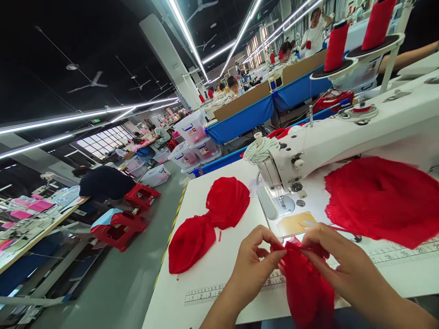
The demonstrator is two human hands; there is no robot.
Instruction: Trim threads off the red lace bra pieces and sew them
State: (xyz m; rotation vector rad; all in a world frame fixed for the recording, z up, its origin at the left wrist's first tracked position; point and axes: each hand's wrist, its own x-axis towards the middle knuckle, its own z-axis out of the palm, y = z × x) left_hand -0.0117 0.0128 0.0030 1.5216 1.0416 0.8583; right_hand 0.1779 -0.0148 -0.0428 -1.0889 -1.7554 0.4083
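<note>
My left hand [255, 260] and my right hand [338, 260] both pinch the top edge of a red lace fabric piece [307, 288] that hangs over the near edge of the white sewing table [212, 283]. The fingers of both hands are closed on it. Just beyond my hands sits the white sewing machine [343, 137] with its needle area [291, 194]. Two joined red cups [209, 221] lie on the table to the left. A heap of red lace [382, 198] lies under the machine arm at the right.
Red thread cones [336, 45] stand on the machine's rack, and a white cord spool [260, 148] sits at its left end. Printed rulers [206, 294] run along the table front. Red stools [118, 226], plastic bins [192, 130] and other workers fill the aisle at the left.
</note>
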